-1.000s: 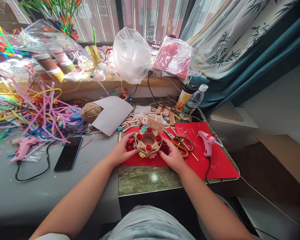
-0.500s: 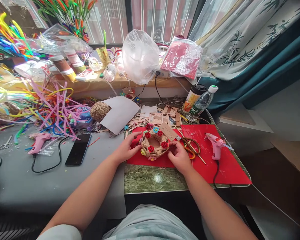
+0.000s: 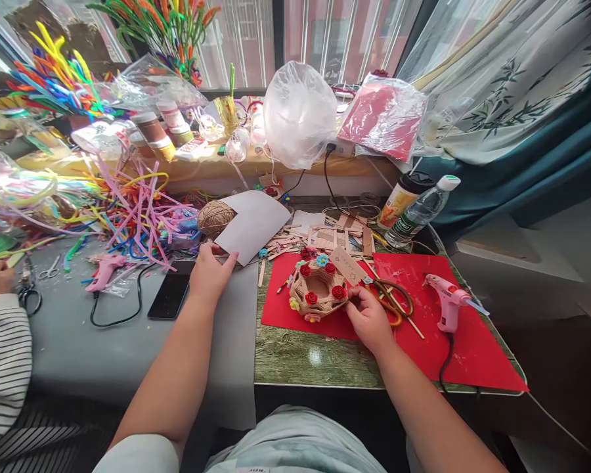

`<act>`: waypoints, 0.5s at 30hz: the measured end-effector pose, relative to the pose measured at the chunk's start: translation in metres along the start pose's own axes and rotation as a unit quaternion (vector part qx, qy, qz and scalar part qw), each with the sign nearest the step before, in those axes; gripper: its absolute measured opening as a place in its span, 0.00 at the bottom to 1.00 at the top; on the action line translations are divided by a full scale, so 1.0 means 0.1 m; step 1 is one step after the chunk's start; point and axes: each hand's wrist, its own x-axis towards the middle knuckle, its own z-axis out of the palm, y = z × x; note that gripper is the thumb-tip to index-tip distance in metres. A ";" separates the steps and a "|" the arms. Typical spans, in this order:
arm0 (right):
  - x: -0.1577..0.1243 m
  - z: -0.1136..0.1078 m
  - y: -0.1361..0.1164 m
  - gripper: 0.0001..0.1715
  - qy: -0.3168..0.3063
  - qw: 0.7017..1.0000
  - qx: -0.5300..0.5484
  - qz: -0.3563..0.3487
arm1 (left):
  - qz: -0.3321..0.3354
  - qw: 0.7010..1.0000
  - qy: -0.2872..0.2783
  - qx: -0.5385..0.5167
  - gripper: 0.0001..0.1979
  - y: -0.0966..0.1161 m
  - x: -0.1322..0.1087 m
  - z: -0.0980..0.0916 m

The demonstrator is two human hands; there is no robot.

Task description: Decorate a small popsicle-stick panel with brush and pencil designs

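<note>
A twine-wrapped ring-shaped basket (image 3: pixel 302 307) with red, yellow, blue and pink flowers around it rests on the red sheet (image 3: pixel 276 309). My right hand (image 3: pixel 372 318) grips its right side, fingers curled at the edge. At the lower edge of the white paper (image 3: pixel 259 220), my left hand (image 3: pixel 211 276) has thumb and fingers apart; whether it touches the paper I cannot tell. Behind the paper's left side sits a ball of twine (image 3: pixel 215 218). Scissors (image 3: pixel 394 299) with brown handles lie beside my right hand, close to a cardboard tag (image 3: pixel 347 266).
A pink glue gun (image 3: pixel 448 302) lies at right, another glue gun (image 3: pixel 106 270) at left near a black phone (image 3: pixel 170 292). Wooden sticks (image 3: pixel 320 233), a water bottle (image 3: pixel 421 213) and a cup (image 3: pixel 402 197) stand or lie behind. A co-worker's striped sleeve (image 3: pixel 2 368) shows at far left.
My left hand has let go of the basket's left side and moved left to the paper's lower edge. My right hand stays at the basket. The view has shifted left.
</note>
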 end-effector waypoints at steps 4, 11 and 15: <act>-0.01 0.00 0.02 0.10 -0.011 1.000 0.003 0.000 | -0.015 0.998 -0.023 -0.052 0.25 -0.07 0.12 0.13; -0.03 -0.01 -0.04 0.10 -0.019 1.000 0.010 0.000 | 0.012 0.991 0.063 -0.115 0.21 0.02 0.35 0.10; -0.04 0.00 -0.10 0.11 -0.012 1.000 -0.002 0.000 | 0.032 0.988 0.104 -0.114 0.18 0.13 0.37 0.02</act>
